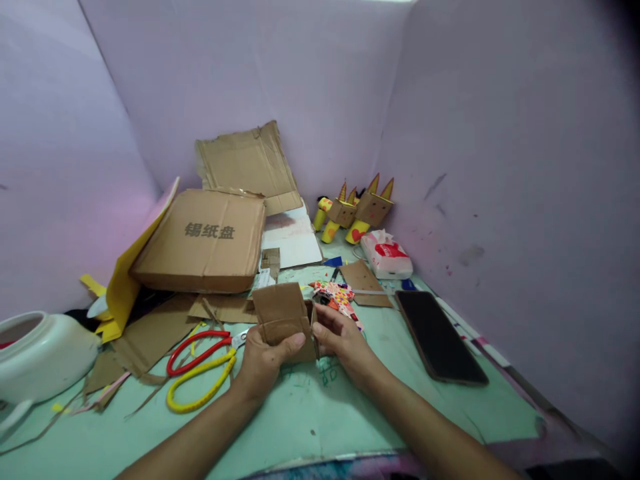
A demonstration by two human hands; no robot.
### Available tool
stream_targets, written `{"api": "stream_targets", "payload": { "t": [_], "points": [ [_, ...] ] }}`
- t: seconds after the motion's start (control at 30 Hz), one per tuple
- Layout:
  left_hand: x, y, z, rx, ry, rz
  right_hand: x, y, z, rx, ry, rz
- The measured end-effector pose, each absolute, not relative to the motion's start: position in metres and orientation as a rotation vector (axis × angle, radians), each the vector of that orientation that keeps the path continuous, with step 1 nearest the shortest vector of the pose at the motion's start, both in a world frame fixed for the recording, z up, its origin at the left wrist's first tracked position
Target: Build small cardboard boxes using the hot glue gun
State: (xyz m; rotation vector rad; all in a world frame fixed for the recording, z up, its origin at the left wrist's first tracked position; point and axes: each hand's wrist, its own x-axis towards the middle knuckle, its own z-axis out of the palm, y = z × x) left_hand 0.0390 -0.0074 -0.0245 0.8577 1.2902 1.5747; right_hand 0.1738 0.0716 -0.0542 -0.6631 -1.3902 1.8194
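Both of my hands hold a small folded piece of brown cardboard (280,310) just above the green table top (320,413). My left hand (263,363) grips its lower left side with the thumb lying across the front. My right hand (340,340) pinches its right edge. Scissors with a red and a yellow handle loop (200,370) lie just left of my left hand. Patterned red paper scraps (336,295) lie right behind my right hand.
A flat brown box with printed characters (205,240) rests on yellow card at the back left, with a cardboard sheet (247,163) against the wall. Cardboard figures with yellow tubes (357,210), a tissue pack (386,255), a dark phone (440,337) and a white pot (43,353) also stand here.
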Motion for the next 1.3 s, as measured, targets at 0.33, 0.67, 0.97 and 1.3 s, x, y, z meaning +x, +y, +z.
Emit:
{"api": "stream_targets", "payload": {
  "t": [0.33,0.67,0.97,1.3],
  "points": [
    [0.0382,-0.0076,-0.0252,0.867,1.301,1.548,0.1741,0.0715,-0.0553,-0.694,-1.400,1.782],
    [0.0373,-0.0049,-0.0291,0.790,1.210,1.633,0.1699,0.0736,-0.0518,-0.680,-1.413,1.758],
    [0.0411,-0.0029,-0.0239,0.787,1.248,1.632,0.1719,0.0725,-0.0488,-0.765,-1.355,1.799],
    [0.0423,-0.0039,-0.0223,0.783,1.222,1.596,0.1714,0.0721,-0.0494,-0.743,-1.359,1.772]
  ]
}}
